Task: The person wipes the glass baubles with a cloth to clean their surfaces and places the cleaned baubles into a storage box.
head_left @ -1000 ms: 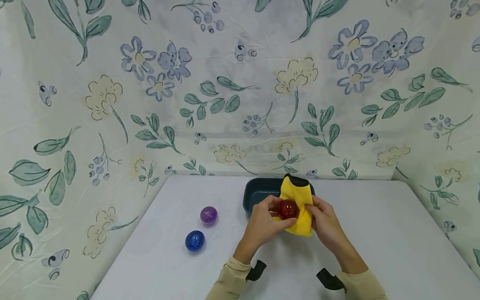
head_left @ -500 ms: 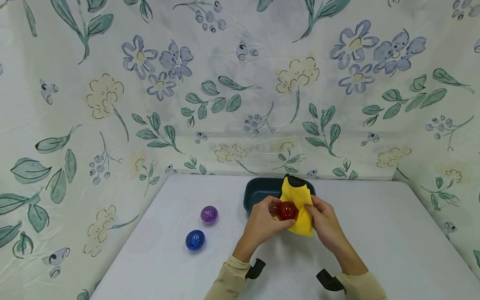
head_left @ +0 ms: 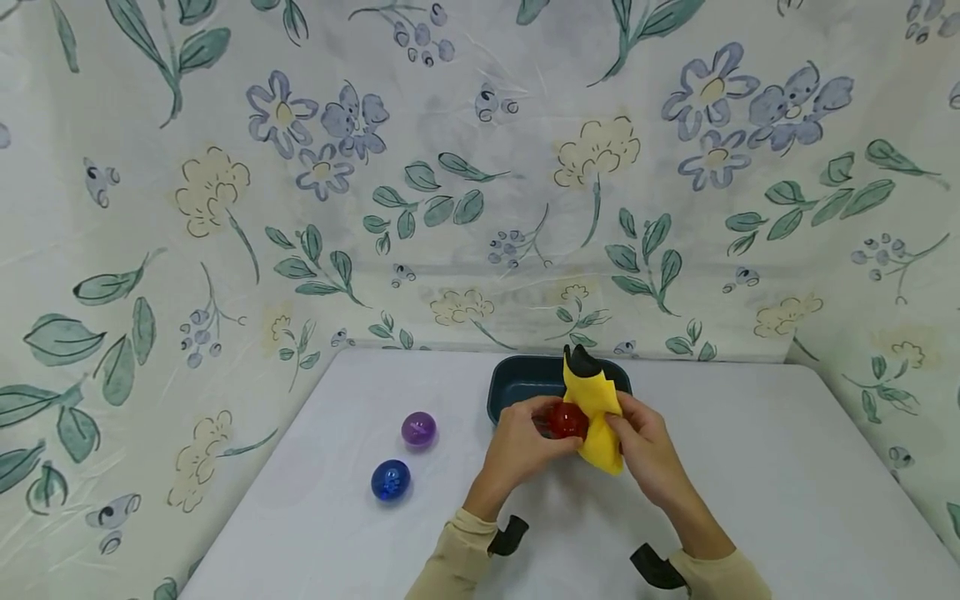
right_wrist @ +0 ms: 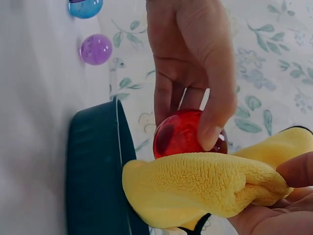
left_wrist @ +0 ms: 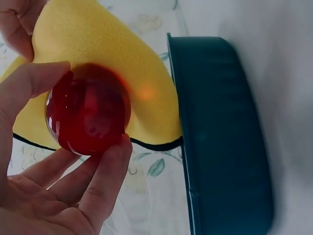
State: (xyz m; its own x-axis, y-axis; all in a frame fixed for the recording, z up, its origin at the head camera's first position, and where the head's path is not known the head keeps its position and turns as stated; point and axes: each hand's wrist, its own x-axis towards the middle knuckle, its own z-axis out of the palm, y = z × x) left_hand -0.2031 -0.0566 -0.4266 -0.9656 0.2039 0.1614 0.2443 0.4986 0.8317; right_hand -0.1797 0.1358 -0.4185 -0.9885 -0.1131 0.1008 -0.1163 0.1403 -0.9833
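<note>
Obs, head + both wrist cams. I see the L hand (head_left: 525,446) gripping the red ball (head_left: 567,420) betw thumb and curled fingers (left_wrist: 105,169); the ball is held above the white table (head_left: 750,467), just in front of the dark teal tray (head_left: 525,379). L wrist view: the ball is translucent, with the thumb at its upper left and fingers wrapped under it.

R hand (head_left: 645,446) clutches the yellow cloth (head_left: 596,412), bunched in fingers and thumb. R wrist view shows the cloth pressed against the underside of the ball as framed there, i.e. touching it. The cloth has a dark edge trim; its upper tip stands up over the tray's near rim in the head view. I cannot tell whether the cloth touches the tray.

Rest: purple ball (head_left: 418,430) and blue ball (head_left: 390,481) lie on the table to the L of the hands, near each other but apart, blue one closer to me. Both well clear of the tray. Floral sheet (head_left: 480,167) hangs behind and round the table. Beige sleeves, black wrist mounts at both cuffs.
</note>
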